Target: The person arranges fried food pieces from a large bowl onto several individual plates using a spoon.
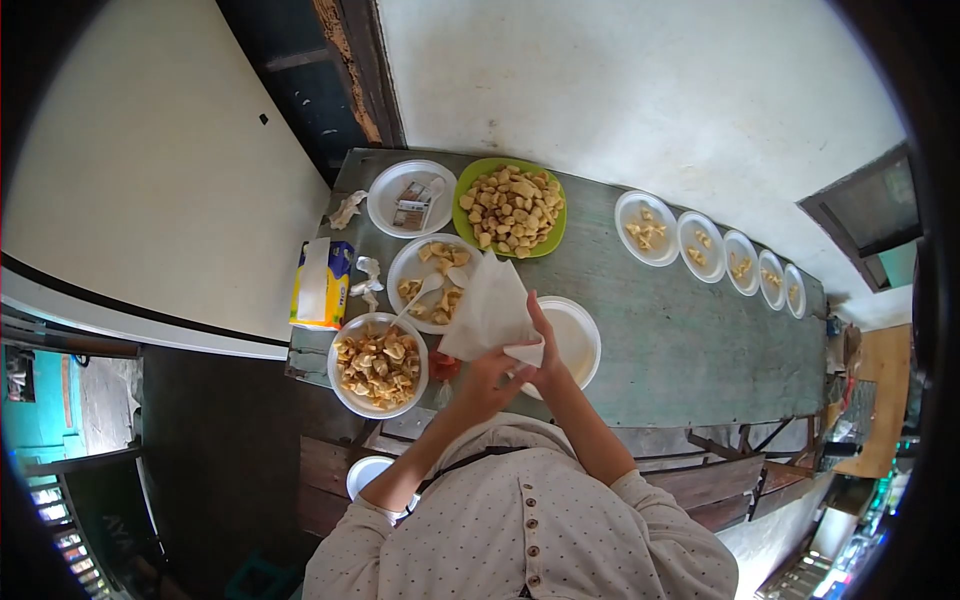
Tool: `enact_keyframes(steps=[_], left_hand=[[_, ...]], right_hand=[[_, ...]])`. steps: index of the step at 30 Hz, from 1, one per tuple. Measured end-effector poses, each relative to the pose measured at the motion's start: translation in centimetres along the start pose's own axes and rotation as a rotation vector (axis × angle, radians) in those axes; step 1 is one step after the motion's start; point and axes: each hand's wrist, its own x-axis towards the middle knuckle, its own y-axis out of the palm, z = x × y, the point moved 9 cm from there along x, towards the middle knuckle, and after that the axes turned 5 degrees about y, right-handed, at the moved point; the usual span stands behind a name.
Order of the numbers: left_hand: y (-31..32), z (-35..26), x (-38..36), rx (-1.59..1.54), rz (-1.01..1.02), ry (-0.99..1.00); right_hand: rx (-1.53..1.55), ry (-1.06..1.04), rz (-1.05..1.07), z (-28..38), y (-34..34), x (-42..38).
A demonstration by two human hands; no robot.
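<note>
A white tissue (pixel 492 308) hangs between my hands, spread out with its lower right edge folded over. My left hand (pixel 485 382) pinches its lower edge with bent fingers. At its right side my right hand (pixel 546 348) grips the folded part, thumb and fingers around it. Beneath my right hand lies a white plate (pixel 580 345), partly covered by the hand and tissue. Left of the tissue, a white plate (pixel 408 262) carries folded fried pieces and a white spoon (pixel 425 288). Close to my left forearm is a bowl (pixel 338 388) heaped with fried dumpling-like pieces (pixel 378 365).
A green plate (pixel 465 232) of brown chunks and a plate with banknotes (pixel 385 200) stand at the back. A tissue pack (pixel 322 285) and crumpled tissues (pixel 368 280) lie left. Several plates with small portions (pixel 646 230) line the wall. A red item (pixel 442 365) sits beside the bowl.
</note>
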Motion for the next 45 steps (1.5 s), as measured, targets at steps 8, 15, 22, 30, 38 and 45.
enact_keyframes(steps=[8, 15, 22, 30, 38, 45], left_hand=[[4.0, 3.1, -1.9, -0.65, 0.027, -0.308], [5.8, 9.5, -1.8, -0.265, 0.03, -0.379], [8.1, 15.8, -2.3, 0.216, -0.074, -0.255], [9.0, 18.6, -2.6, 0.04, -0.077, -0.448], [6.9, 12.4, -1.7, -0.263, -0.085, -0.627], [7.5, 13.4, -1.8, -0.113, -0.169, -0.39]], right_hand=[[-0.109, -0.155, -0.423, 8.4, -2.3, -7.8], [-0.475, -0.447, -0.719, 8.8, -10.1, -10.1], [-1.353, -0.627, -0.926, 11.5, -8.4, -11.0], [-1.281, -0.585, -0.859, 10.9, -9.7, -9.8], [-1.816, -0.408, -0.903, 9.0, -5.4, -9.5], [-1.672, -0.137, -0.785, 2.5, -9.9, -7.7]])
